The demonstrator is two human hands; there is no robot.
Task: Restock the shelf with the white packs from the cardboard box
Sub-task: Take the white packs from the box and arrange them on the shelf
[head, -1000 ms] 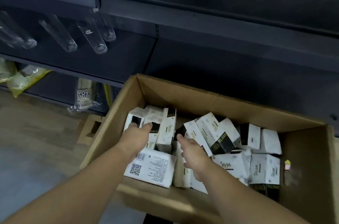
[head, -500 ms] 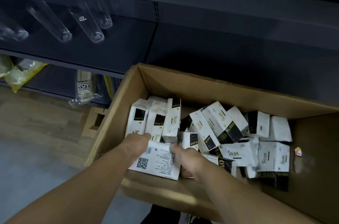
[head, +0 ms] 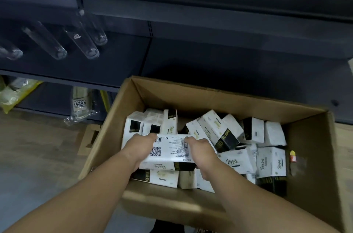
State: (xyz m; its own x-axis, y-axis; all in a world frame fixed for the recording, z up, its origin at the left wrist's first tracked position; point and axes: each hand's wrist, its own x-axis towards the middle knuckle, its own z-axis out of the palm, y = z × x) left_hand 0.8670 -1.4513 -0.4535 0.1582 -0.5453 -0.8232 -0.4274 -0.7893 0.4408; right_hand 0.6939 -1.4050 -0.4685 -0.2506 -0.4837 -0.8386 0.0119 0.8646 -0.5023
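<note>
A dark shelf [head: 229,57] fills the far side, its right bay bare. Glass tubes [head: 82,41] lie on its left bay. Near it, an open cardboard box [head: 210,99] holds a loose jumble of white packs [head: 271,160], some upright at the far left, others tilted or flat. At the near left of the box, one white pack [head: 170,150] sits label-up above the others, gripped at both ends. The left hand [head: 137,150] clasps its left end and the right hand [head: 202,154] clasps its right end, fingers curled over the far edge.
</note>
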